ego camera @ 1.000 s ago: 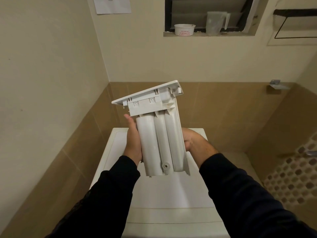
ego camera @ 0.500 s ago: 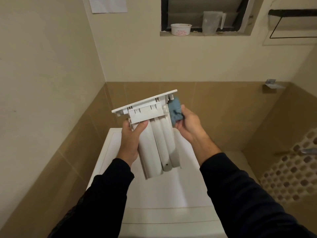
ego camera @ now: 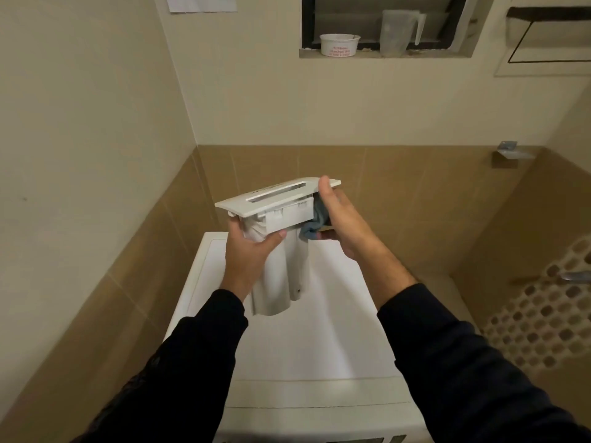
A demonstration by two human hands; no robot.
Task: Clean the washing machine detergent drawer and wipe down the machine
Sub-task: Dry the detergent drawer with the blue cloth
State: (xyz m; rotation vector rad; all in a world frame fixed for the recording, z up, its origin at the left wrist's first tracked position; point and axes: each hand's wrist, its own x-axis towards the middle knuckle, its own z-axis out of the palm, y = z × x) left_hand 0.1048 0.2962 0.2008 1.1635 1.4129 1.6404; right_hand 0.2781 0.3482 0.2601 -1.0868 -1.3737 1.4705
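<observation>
I hold the white detergent drawer [ego camera: 281,215] in the air above the white washing machine top [ego camera: 319,340], its front panel up and its rounded underside toward me. My left hand [ego camera: 249,254] grips the drawer's body just under the front panel, thumb across the near side. My right hand [ego camera: 339,219] holds a blue-grey cloth [ego camera: 315,219] against the drawer's right side, with the thumb up on the panel's right end. Most of the cloth is hidden under the palm.
Tiled walls close in on the left and behind the machine. A window ledge high up holds a white tub [ego camera: 339,44] and a clear measuring jug [ego camera: 398,32]. A metal bracket [ego camera: 508,151] sticks out on the right wall, above a honeycomb-patterned surface [ego camera: 543,308].
The drawer has tipped so the front panel's face now shows. My right hand came from behind the drawer to its right side with the cloth and now reaches the panel's end.
</observation>
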